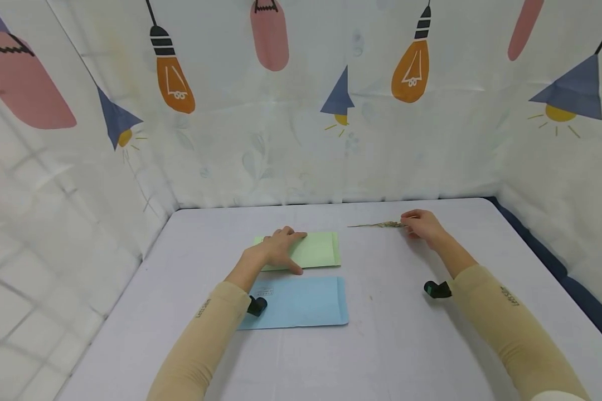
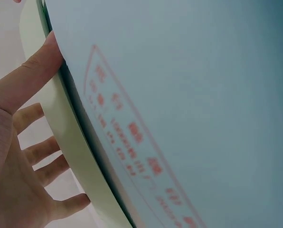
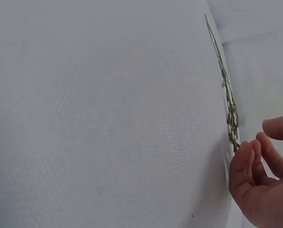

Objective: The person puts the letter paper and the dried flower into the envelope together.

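Observation:
A green envelope (image 1: pixel 317 250) lies behind a larger light-blue envelope (image 1: pixel 301 303) on the table. My left hand (image 1: pixel 281 249) rests across the green one with fingers spread and thumb at its near edge. In the left wrist view the blue envelope (image 2: pixel 203 95) fills most of the picture, with blurred red print near its edge. My right hand (image 1: pixel 422 225), toward the back right, pinches the bushy end of a thin dried sprig (image 1: pixel 376 225) whose stem points left. The right wrist view shows the sprig (image 3: pixel 231 114) reaching the fingertips, which hide its end.
A white cloth covers the table (image 1: pixel 391 345). Behind it hangs a pale curtain (image 1: pixel 301 161) printed with lamps and bulbs. Dark fabric (image 1: pixel 547 253) shows along the right edge. A small black camera (image 1: pixel 437 289) sits by the right wrist, another (image 1: pixel 257 306) by the left.

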The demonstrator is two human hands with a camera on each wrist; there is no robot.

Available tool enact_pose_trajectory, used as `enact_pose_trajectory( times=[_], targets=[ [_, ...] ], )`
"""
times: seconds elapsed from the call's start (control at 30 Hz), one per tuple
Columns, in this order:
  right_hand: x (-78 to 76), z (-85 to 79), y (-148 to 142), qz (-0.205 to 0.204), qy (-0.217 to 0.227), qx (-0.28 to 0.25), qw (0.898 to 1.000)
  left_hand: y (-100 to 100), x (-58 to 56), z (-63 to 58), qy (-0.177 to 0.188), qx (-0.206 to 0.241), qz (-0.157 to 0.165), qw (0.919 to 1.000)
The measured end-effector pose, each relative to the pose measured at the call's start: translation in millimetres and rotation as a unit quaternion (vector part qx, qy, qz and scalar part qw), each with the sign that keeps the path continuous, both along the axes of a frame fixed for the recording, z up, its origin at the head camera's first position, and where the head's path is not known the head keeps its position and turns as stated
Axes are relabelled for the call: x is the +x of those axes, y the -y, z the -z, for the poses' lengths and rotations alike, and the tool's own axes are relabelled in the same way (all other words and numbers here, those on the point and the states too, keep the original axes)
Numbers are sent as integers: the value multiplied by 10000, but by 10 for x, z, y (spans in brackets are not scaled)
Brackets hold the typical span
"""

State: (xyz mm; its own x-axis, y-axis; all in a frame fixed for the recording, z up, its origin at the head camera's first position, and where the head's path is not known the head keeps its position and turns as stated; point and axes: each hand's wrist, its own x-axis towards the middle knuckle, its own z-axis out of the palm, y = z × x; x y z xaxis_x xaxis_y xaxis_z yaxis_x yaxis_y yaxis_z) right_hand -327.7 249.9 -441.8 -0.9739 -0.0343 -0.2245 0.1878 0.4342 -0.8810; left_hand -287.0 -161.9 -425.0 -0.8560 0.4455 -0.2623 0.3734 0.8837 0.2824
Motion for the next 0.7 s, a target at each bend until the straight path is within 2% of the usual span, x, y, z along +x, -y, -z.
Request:
enact_pose_trajectory(
  times=[0.27, 0.7],
  targets=[
    [-3, 3, -1, -112, -394, 732, 9965, 13, -22, 17, 12, 3, -24, 10000],
    [-61, 48, 81, -580, -739, 1331, 9866, 16, -23, 24, 22, 68, -16, 10000]
  ],
)
